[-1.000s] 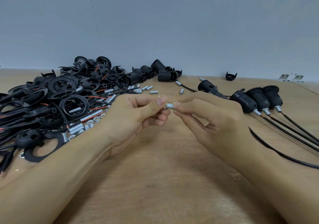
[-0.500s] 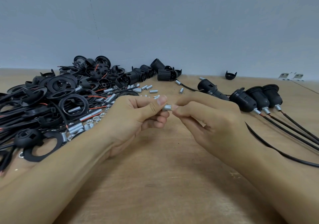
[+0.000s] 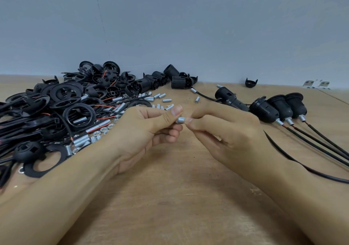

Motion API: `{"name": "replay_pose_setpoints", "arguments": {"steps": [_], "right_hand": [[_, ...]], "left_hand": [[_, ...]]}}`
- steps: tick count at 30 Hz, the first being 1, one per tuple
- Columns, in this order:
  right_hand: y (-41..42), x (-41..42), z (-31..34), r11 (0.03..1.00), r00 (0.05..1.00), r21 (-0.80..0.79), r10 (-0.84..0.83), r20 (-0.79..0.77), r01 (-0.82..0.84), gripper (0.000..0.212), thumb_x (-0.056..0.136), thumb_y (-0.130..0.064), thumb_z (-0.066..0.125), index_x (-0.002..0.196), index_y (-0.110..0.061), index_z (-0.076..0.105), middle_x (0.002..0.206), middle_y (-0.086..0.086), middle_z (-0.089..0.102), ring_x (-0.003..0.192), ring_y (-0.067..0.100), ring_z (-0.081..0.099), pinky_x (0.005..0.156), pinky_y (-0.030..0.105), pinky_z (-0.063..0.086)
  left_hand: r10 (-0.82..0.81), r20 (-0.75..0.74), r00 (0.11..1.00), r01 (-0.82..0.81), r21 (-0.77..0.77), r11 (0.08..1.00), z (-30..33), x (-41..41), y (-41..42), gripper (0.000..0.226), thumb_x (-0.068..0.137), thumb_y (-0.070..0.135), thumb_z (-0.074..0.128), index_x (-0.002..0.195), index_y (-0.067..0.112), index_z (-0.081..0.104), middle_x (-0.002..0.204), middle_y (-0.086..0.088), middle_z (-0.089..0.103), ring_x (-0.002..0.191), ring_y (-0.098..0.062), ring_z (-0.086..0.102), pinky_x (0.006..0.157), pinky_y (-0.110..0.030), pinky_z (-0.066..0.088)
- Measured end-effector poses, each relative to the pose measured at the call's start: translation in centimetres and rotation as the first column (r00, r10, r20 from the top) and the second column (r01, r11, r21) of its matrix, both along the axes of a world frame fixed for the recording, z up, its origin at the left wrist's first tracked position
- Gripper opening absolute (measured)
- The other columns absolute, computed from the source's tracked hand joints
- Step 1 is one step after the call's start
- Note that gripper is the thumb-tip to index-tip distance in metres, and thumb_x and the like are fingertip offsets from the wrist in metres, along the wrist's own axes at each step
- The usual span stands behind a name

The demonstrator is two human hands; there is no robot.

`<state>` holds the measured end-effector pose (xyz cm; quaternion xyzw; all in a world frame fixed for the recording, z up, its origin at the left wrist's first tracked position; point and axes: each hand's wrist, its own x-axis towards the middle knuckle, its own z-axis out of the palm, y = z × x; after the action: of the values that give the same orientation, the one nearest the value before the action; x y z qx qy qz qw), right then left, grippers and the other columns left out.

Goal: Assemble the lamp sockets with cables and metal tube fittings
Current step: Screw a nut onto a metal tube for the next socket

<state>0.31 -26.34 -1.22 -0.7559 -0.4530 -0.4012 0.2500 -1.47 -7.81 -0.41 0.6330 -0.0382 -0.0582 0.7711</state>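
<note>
Tube [image 3: 181, 120], small, light, stiff and probably slick, pinched at its ends by left hand [image 3: 149, 131] and right hand [image 3: 224, 131]. Fingertip grips suit it best.

Both bare forearms reach in from the bottom corners and converge toward the middle; the left hand [image 3: 143, 131] lies with its palm turned inward and its thumb stretched up and forward, the nail facing the camera; its fingers are curled beneath the thumb. The right hand [image 3: 226, 131] shows its back, wrist bent slightly inward; its thumb and forefinger point toward the left hand. The two sets of fingertips nearly meet, both pinching one small metal tube [image 3: 181, 120]; the right hand's remaining fingers seem loosely curled, though they are partly hidden.
</note>
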Motion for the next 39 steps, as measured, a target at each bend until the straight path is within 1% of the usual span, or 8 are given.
{"name": "replay_pose_setpoints", "arguments": {"steps": [4, 8, 16, 20, 23, 25, 31, 39], "right_hand": [[-0.07, -0.23, 0.16, 0.992, 0.988, 0.117, 0.072, -0.137, -0.056, 0.003, 0.084, -0.003, 0.074, 0.085, 0.0, 0.075, 0.082, 0.006, 0.073, 0.072, 0.018, 0.07, 0.063, 0.032, 0.055], [0.07, -0.24, 0.05, 1.0, 0.999, 0.031, 0.0, -0.052, 0.002, 0.012, 0.086, 0.0, 0.072, 0.074, 0.003, 0.071, 0.076, 0.011, 0.068, 0.063, 0.027, 0.063, 0.056, 0.031, 0.048], [0.0, -0.42, 0.03, 0.982, 0.989, -0.166, -0.074, 0.132, 0.095, 0.021, 0.093, -0.002, 0.063, 0.074, 0.003, 0.07, 0.08, 0.013, 0.066, 0.065, 0.028, 0.056, 0.054, 0.039, 0.047], [0.21, -0.42, -0.07, 0.996, 0.997, -0.065, -0.058, 0.042, 0.061, 0.012, 0.09, -0.004, 0.068, 0.08, 0.0, 0.074, 0.075, 0.01, 0.068, 0.062, 0.028, 0.061, 0.054, 0.039, 0.051], [0.31, -0.65, 0.02, 0.998, 0.999, 0.028, -0.053, 0.0, 0.053, 0.006, 0.085, -0.004, 0.074, 0.09, -0.001, 0.075, 0.077, 0.007, 0.072, 0.065, 0.021, 0.067, 0.059, 0.033, 0.054], [0.31, -0.68, 0.1, 0.998, 0.999, 0.045, -0.04, -0.022, 0.041, 0.004, 0.085, -0.002, 0.074, 0.088, 0.0, 0.075, 0.081, 0.007, 0.073, 0.07, 0.02, 0.069, 0.062, 0.032, 0.054], [0.34, -0.59, -0.03, 0.988, 0.991, -0.12, -0.088, 0.104, 0.101, 0.022, 0.093, -0.002, 0.063, 0.072, 0.004, 0.067, 0.076, 0.013, 0.065, 0.06, 0.031, 0.057, 0.051, 0.039, 0.048], [0.27, -0.87, 0.04, 0.976, 0.981, -0.168, -0.11, 0.162, 0.137, 0.018, 0.092, 0.001, 0.062, 0.075, 0.002, 0.066, 0.077, 0.013, 0.063, 0.062, 0.028, 0.051, 0.049, 0.039, 0.045]], "left_hand": [[-0.033, 0.035, 0.999, 0.035, -0.048, 0.998, 0.14, -0.05, 0.05, 0.029, 0.064, 0.028, 0.074, 0.077, 0.003, 0.078, 0.074, -0.011, 0.071, 0.063, -0.012, 0.066, 0.061, -0.018, 0.055], [-0.038, 0.003, 0.999, 0.039, -0.018, 0.999, 0.26, -0.07, 0.22, 0.032, 0.064, 0.033, 0.075, 0.076, 0.004, 0.078, 0.072, -0.009, 0.07, 0.059, -0.01, 0.063, 0.057, -0.017, 0.053], [-0.004, -0.11, 0.994, 0.005, 0.01, 1.0, 0.01, 0.17, 0.2, 0.035, 0.057, 0.038, 0.081, 0.071, 0.006, 0.078, 0.065, -0.007, 0.068, 0.051, -0.008, 0.06, 0.048, -0.016, 0.051], [-0.04, -0.112, 0.993, 0.037, -0.034, 0.999, 0.08, 0.08, 0.26, 0.027, 0.059, 0.034, 0.077, 0.067, 0.008, 0.078, 0.067, -0.008, 0.069, 0.054, -0.008, 0.062, 0.051, -0.016, 0.052], [-0.06, -0.047, 0.997, 0.054, -0.114, 0.992, 0.14, 0.09, 0.35, 0.028, 0.065, 0.022, 0.074, 0.082, 0.0, 0.078, 0.078, -0.012, 0.073, 0.065, -0.012, 0.068, 0.061, -0.018, 0.056], [-0.047, -0.011, 0.999, 0.045, -0.13, 0.99, 0.19, 0.05, 0.29, 0.028, 0.067, 0.018, 0.072, 0.087, -0.002, 0.077, 0.082, -0.011, 0.074, 0.069, -0.012, 0.07, 0.064, -0.018, 0.056], [0.008, -0.031, 0.999, -0.008, -0.001, 1.0, 0.12, -0.18, 0.01, 0.029, 0.066, 0.034, 0.073, 0.072, 0.007, 0.079, 0.07, -0.007, 0.072, 0.057, -0.008, 0.065, 0.054, -0.015, 0.053], [0.032, -0.033, 0.999, -0.031, 0.026, 0.999, 0.14, -0.22, -0.2, 0.03, 0.057, 0.043, 0.078, 0.059, 0.013, 0.074, 0.06, -0.002, 0.063, 0.05, -0.008, 0.054, 0.047, -0.017, 0.047]]}}
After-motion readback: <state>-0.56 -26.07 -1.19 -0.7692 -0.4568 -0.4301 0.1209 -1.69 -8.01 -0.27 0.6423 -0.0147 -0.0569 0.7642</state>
